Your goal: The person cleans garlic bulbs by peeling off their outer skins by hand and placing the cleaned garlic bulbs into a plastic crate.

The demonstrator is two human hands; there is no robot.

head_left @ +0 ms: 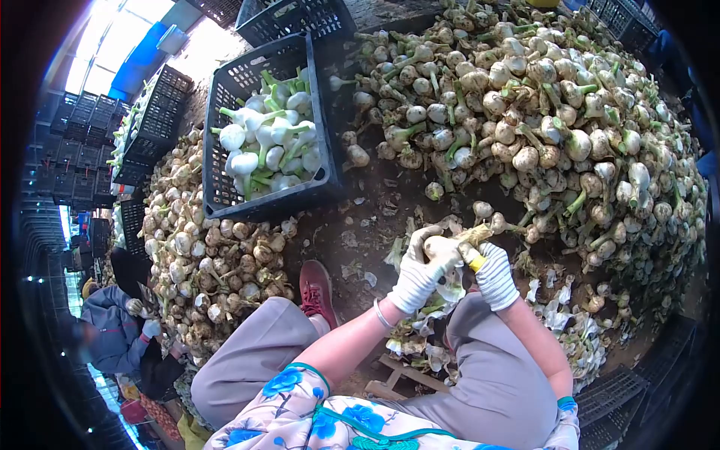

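Observation:
My left hand (417,271), in a striped glove, is closed round a garlic bulb (437,246) above my knees. Against the bulb's stem (475,235) is my right hand (491,274), also gloved, its fingers closed round something yellow (477,262) that is mostly hidden. Loose peeled skins (450,286) hang below the two hands. To the upper left, a black crate (322,161) holds cleaned white garlic (270,135) with green stems.
A large heap of unpeeled garlic (525,97) rises ahead and right. Another pile (210,262) lies left, near a co-worker (116,330). Skins (562,322) litter the ground by my right knee. Black crates (154,120) stand at left.

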